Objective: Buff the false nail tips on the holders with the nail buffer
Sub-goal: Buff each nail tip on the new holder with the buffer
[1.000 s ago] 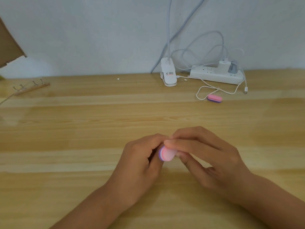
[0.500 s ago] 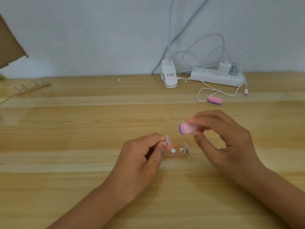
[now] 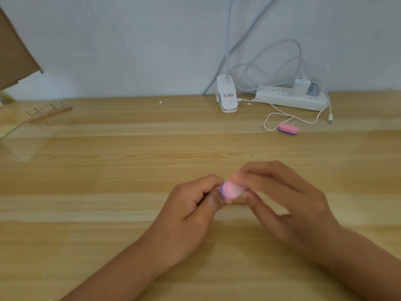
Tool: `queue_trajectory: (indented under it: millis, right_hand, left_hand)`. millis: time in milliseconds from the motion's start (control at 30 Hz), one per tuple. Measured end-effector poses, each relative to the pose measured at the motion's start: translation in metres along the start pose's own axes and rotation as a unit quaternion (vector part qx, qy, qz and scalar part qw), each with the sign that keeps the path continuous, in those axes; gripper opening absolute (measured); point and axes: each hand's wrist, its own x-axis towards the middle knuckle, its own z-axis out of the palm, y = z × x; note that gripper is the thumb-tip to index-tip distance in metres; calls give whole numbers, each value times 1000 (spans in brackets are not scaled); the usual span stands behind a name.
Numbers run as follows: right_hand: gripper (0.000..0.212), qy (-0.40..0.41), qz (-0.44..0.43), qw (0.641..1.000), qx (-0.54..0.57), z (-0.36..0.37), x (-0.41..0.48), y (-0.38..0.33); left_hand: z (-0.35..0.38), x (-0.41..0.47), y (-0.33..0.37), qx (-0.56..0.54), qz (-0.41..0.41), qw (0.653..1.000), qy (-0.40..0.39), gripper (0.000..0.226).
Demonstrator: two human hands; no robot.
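Pinching the nail buffer (image 3: 231, 190), right hand (image 3: 288, 205) meets curled left hand (image 3: 191, 213), its hold hidden.

The table (image 3: 108, 170) is pale wood under a glossy, reflective varnish. The power strip (image 3: 288, 99) and lamp clip (image 3: 226, 99) are smooth white plastic, and the cardboard (image 3: 13, 53) is matt. The nail buffer (image 3: 231, 190) looks matt and foamy.

One head cam, wide-angle, worn by the person. Single view. Faces forward and down over the desk (image 3: 108, 170) toward the wall (image 3: 130, 40) at 12 o'clock. Close range: left hand (image 3: 191, 213) and right hand (image 3: 288, 205) fill the 6 o'clock area, forearms cut by the bottom edge.
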Motion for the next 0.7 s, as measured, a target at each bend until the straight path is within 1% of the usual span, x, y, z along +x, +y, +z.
queue_trajectory:
  millis: [67, 100, 200, 233, 333, 400, 467, 533, 633, 700]
  right_hand:
    - [27, 25, 25, 999, -4, -3, 2, 5]
    - [28, 29, 24, 999, 1, -3, 2, 4]
    - [30, 6, -5, 1000, 15, 1, -1, -4]
    - [29, 2, -2, 1000, 10, 0, -1, -2]
    - [28, 20, 44, 999, -7, -6, 2, 7]
    - [27, 25, 39, 999, 6, -5, 2, 3]
    - [26, 6, 12, 1000, 18, 0, -1, -5]
    - [24, -11, 14, 1000, 6, -1, -1, -2]
    - [21, 12, 43, 999, -18, -8, 3, 6]
    - [24, 19, 25, 999, -2, -7, 3, 1]
  left_hand:
    - [-1, 1, -1, -7, -10, 1000, 6, 24]
    - [0, 2, 0, -6, -9, 1000, 5, 24]
    - [3, 1, 1, -43, -11, 999, -9, 22]
    - [3, 0, 1, -63, -19, 998, -15, 22]
    - [1, 0, -1, -107, -35, 993, -21, 23]
    - [2, 1, -2, -108, -38, 993, -23, 23]
    - [3, 1, -1, -103, -37, 994, -28, 22]
    - [3, 0, 1, -109, -42, 992, -41, 21]
    - [1, 0, 2, -121, -63, 990, -43, 25]
    - [2, 0, 4, -125, -74, 988, -44, 26]
